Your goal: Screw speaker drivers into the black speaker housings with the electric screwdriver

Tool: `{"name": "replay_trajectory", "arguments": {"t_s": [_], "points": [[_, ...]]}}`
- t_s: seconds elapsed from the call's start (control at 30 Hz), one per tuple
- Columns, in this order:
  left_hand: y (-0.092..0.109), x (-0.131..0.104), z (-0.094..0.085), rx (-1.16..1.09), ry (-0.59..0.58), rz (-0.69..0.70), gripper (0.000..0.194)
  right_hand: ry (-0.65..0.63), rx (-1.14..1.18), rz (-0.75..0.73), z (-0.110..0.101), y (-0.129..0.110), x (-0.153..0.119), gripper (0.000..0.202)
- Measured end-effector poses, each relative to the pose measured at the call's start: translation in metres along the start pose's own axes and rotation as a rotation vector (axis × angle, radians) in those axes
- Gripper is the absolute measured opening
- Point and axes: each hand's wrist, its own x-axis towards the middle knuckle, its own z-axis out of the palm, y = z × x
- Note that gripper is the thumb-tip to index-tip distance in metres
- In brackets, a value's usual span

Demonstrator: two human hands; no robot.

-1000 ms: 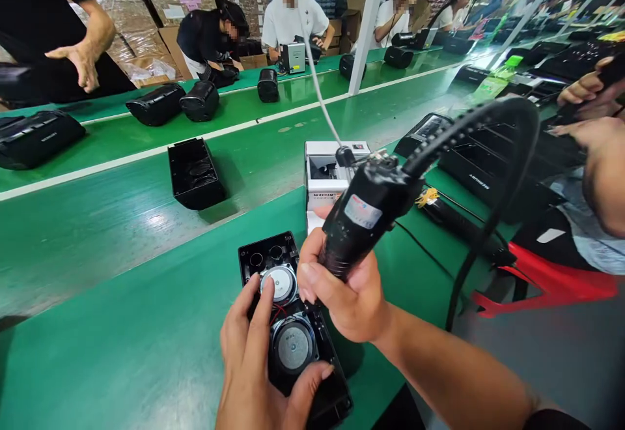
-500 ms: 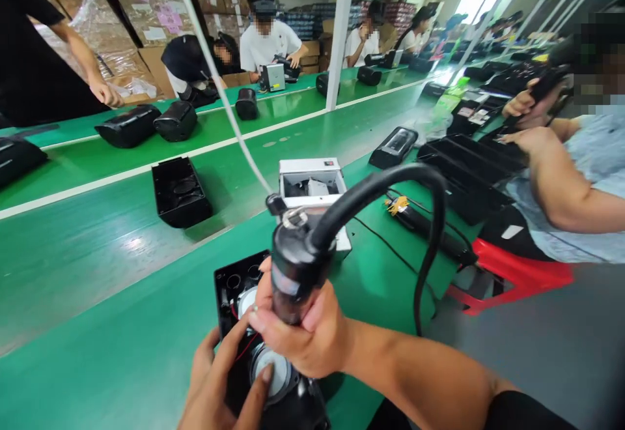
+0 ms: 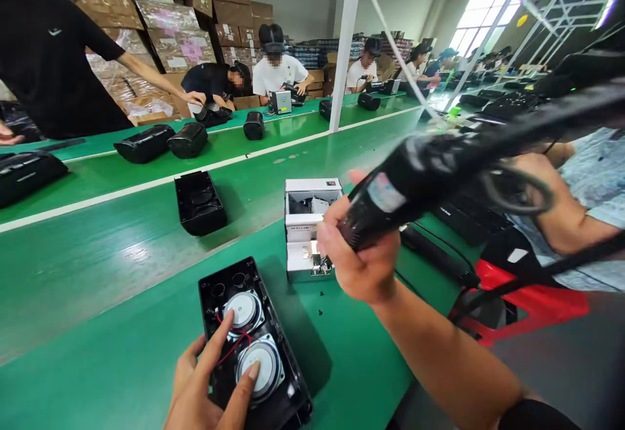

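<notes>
In the head view, my left hand (image 3: 202, 381) rests over an open black speaker housing (image 3: 289, 378) with its fingers spread. Its index fingertip touches the upper round speaker (image 3: 244, 309), and its thumb lies on the lower round speaker (image 3: 261, 371). Red wires (image 3: 228, 353) run between them. My right hand (image 3: 366, 270) is wrapped round a black electric screwdriver (image 3: 405, 186), raised and tilted in front of a white screw feeder (image 3: 295, 254). The screwdriver's tip is hidden behind my hand. Two small dark screws (image 3: 321, 313) lie on the green bench right of the housing.
Another black housing (image 3: 200, 202) lies on the green conveyor (image 3: 122, 247). Several black units stand along the far side, where co-workers sit and stand. A white post (image 3: 344, 52) rises behind the feeder. At right are a co-worker's arm (image 3: 566, 202) and a red stool (image 3: 561, 309).
My right hand has lifted the screwdriver away from the housing, up and right to the feeder, tilting it. Both speakers are now uncovered. My left hand stays on them.
</notes>
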Motion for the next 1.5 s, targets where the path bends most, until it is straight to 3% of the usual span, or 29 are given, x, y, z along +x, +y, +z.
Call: {"name": "replay_trajectory", "arguments": {"t_s": [0.17, 0.3, 0.4, 0.5, 0.63, 0.77, 1.17, 1.5], "points": [[0.005, -0.001, -0.003, -0.021, -0.078, -0.041, 0.07, 0.025, 0.02, 0.18, 0.005, 0.002, -0.008, 0.042], [0.01, -0.003, -0.005, 0.003, -0.136, -0.079, 0.065, -0.022, 0.228, 0.451, 0.006, -0.036, -0.023, 0.042], [0.018, -0.007, -0.005, 0.029, -0.135, -0.102, 0.063, 0.026, 0.359, 0.443, 0.006, -0.071, -0.042, 0.046], [0.024, -0.009, -0.003, 0.041, -0.13, -0.117, 0.061, -0.005, 0.371, 0.4, 0.009, -0.089, -0.066, 0.044], [0.03, -0.01, -0.005, 0.062, -0.151, -0.123, 0.06, -0.085, 0.314, 0.354, 0.015, -0.08, -0.095, 0.041], [0.035, -0.009, -0.008, 0.074, -0.172, -0.137, 0.063, -0.08, 0.332, 0.358, 0.019, -0.063, -0.109, 0.044], [0.034, -0.007, -0.007, 0.058, -0.176, -0.116, 0.063, -0.056, 0.372, 0.415, 0.023, -0.048, -0.111, 0.045], [0.031, -0.007, -0.008, 0.071, -0.164, -0.091, 0.064, 0.047, 0.345, 0.509, 0.027, -0.042, -0.103, 0.046]]}}
